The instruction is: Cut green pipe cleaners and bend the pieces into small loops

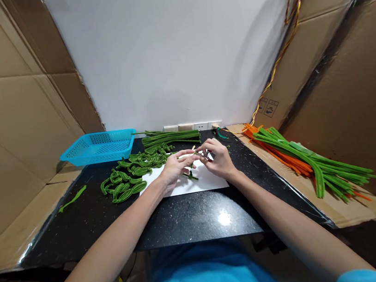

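Note:
Over a white sheet of paper (pixel 211 183), my left hand (pixel 176 168) and my right hand (pixel 217 159) meet with fingertips pinched together. Between them is a short green pipe cleaner (pixel 192 164), mostly hidden by the fingers. A pale tip pokes up by the fingertips. Something small and dark shows inside my right hand's curl, too small to name. Below the hands, a dark green piece (pixel 190 176) lies on the paper. Left of my left hand are many looped green pipe cleaner shapes (pixel 122 187), some reaching the paper's edge.
A bundle of straight green pipe cleaners (pixel 170 138) lies at the back of the black table (pixel 199 219), beside a blue basket (pixel 102 152). Bright green stems (pixel 320 159) and orange stems (pixel 281 158) rest on cardboard at right. A single green piece (pixel 73 199) lies left. Cardboard walls flank both sides.

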The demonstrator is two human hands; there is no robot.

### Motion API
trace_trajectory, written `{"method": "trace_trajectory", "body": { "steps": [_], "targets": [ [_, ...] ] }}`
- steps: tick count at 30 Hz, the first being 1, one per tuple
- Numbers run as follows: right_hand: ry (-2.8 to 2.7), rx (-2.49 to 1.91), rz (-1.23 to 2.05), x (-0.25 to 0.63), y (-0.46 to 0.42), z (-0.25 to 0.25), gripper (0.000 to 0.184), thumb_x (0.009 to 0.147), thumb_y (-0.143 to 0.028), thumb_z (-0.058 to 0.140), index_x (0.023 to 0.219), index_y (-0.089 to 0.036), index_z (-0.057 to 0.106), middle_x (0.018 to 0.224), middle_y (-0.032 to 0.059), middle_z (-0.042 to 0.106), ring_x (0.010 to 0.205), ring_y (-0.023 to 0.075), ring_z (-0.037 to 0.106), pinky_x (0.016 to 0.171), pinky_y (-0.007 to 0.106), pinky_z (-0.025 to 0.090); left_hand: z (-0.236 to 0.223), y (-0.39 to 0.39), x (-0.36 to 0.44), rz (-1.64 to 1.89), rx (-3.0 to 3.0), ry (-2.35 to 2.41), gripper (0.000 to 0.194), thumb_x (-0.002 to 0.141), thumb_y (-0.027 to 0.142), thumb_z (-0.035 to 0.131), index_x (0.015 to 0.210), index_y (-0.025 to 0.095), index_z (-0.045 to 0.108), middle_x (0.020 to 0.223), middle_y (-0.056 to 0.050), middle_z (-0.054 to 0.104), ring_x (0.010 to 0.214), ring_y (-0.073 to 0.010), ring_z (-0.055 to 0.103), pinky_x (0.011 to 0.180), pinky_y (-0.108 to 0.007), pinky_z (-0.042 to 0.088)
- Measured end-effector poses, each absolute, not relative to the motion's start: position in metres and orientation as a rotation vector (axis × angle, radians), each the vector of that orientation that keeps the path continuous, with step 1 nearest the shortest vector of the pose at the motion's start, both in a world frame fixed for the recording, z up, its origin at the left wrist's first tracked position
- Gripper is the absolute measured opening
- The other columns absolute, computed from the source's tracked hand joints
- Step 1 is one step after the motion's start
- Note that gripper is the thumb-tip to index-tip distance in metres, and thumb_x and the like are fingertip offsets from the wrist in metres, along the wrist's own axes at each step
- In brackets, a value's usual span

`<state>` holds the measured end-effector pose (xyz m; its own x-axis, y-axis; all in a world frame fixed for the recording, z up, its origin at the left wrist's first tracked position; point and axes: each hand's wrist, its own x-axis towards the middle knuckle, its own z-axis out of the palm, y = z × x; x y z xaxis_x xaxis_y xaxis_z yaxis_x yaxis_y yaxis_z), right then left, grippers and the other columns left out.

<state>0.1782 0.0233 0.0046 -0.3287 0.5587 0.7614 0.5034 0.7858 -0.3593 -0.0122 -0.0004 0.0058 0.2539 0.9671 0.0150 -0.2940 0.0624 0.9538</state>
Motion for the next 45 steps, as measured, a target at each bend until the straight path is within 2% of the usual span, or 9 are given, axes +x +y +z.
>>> {"method": "trace_trajectory", "body": {
  "steps": [3,9,14,17,26,29,33,40,45],
  "targets": [
    [-1.951,-0.755,0.17,0.174,0.021,0.007,0.003,0.085,-0.022,0.068,0.083,-0.021,0.066,0.085,0.0046,0.064,0.08,0.0207,0.055,0.073,0.033,0.041,0.008,-0.002,-0.01,1.221,1.023,0.789,0.055,0.062,0.038,0.094,0.108,0.016,0.072,0.099,-0.009,0.075,0.072,-0.0102,0.061,0.055,-0.019,0.04],
    [-1.981,-0.797,0.601,0.167,0.02,0.005,0.035,0.086,-0.044,0.072,0.069,-0.019,0.055,0.063,-0.0032,0.047,0.059,0.0121,0.04,0.058,0.028,0.03,0.002,0.002,-0.01,1.316,0.943,0.757,0.059,0.058,0.04,0.096,0.107,0.015,0.072,0.088,-0.007,0.075,0.068,-0.0101,0.061,0.056,-0.021,0.039],
    [-1.863,-0.79,0.85,0.162,0.019,0.004,0.04,0.081,-0.052,0.075,0.069,-0.017,0.059,0.06,-0.0042,0.044,0.057,0.0107,0.035,0.056,0.027,0.026,-0.002,0.003,-0.008,1.415,0.941,0.76,0.056,0.055,0.036,0.097,0.1,0.013,0.073,0.082,-0.007,0.077,0.073,-0.0149,0.067,0.072,-0.027,0.049],
    [-1.796,-0.8,0.977,0.161,0.017,0.007,0.039,0.078,-0.05,0.078,0.069,-0.016,0.063,0.06,-0.0034,0.047,0.056,0.0104,0.035,0.055,0.028,0.026,-0.002,0.004,-0.006,1.471,0.925,0.762,0.052,0.054,0.034,0.098,0.094,0.012,0.073,0.081,-0.007,0.077,0.075,-0.0164,0.069,0.076,-0.029,0.051],
    [-1.544,-0.704,1.329,0.155,0.015,0.003,0.029,0.07,-0.038,0.083,0.064,-0.017,0.064,0.064,-0.002,0.05,0.057,0.0101,0.039,0.054,0.026,0.03,0.007,-0.002,-0.005,1.472,0.941,0.729,0.055,0.05,0.032,0.099,0.093,0.013,0.07,0.075,-0.006,0.075,0.068,-0.0168,0.069,0.069,-0.029,0.051],
    [-1.493,-0.694,1.389,0.155,0.014,0.005,0.028,0.068,-0.036,0.082,0.062,-0.016,0.063,0.067,-0.0009,0.053,0.056,0.009,0.037,0.052,0.026,0.028,0.005,-0.002,-0.003,1.498,0.941,0.733,0.053,0.051,0.032,0.098,0.09,0.013,0.069,0.076,-0.007,0.075,0.068,-0.0165,0.069,0.07,-0.029,0.051],
    [-1.47,-0.66,1.456,0.155,0.014,0.006,0.03,0.07,-0.035,0.081,0.06,-0.016,0.061,0.059,-0.0034,0.043,0.056,0.0092,0.033,0.052,0.025,0.026,0.006,-0.003,-0.002,1.511,0.909,0.713,0.049,0.051,0.032,0.098,0.085,0.013,0.067,0.079,-0.007,0.076,0.071,-0.0156,0.069,0.073,-0.029,0.051],
    [-1.459,-0.664,1.498,0.154,0.013,0.006,0.034,0.069,-0.041,0.083,0.061,-0.017,0.061,0.058,-0.0021,0.042,0.062,0.013,0.041,0.051,0.025,0.026,0.008,-0.002,-0.002,1.508,0.882,0.711,0.048,0.052,0.034,0.098,0.081,0.014,0.064,0.077,-0.004,0.072,0.069,-0.014,0.064,0.069,-0.028,0.049],
    [-1.44,-0.651,1.512,0.151,0.011,0.006,0.03,0.07,-0.037,0.083,0.062,-0.016,0.062,0.058,-0.0019,0.042,0.064,0.0135,0.043,0.052,0.024,0.027,0.007,-0.001,-0.002,1.56,0.965,0.744,0.043,0.054,0.033,0.097,0.079,0.014,0.067,0.075,-0.002,0.07,0.069,-0.0123,0.063,0.07,-0.026,0.048]
  ]
}}
